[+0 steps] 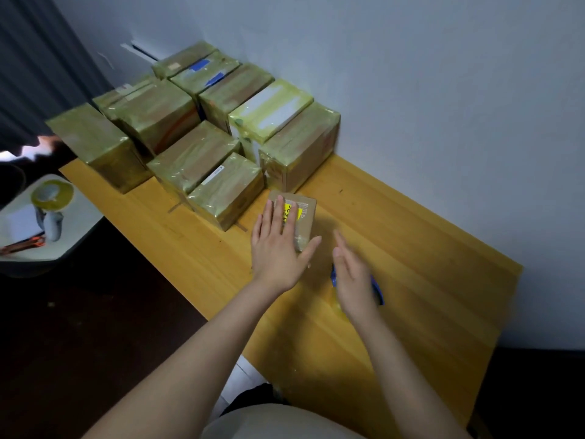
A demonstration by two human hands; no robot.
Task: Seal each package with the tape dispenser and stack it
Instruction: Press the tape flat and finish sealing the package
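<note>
A small brown cardboard package [304,213] with a yellow label lies on the wooden table [411,280]. My left hand [278,245] lies flat on top of it, fingers straight and spread. My right hand [353,277] hovers just right of the package with straight fingers, slightly blurred. Under that hand the blue tape dispenser [378,288] with its yellowish roll rests on the table, mostly hidden. Several taped packages [202,131] stand stacked in rows at the table's far left, against the wall.
A round grey side table [72,229] at the left carries a spare tape roll [52,194], a grey object and an orange-handled tool [22,245]. A dark curtain hangs at the far left. The wall runs along the table's far side.
</note>
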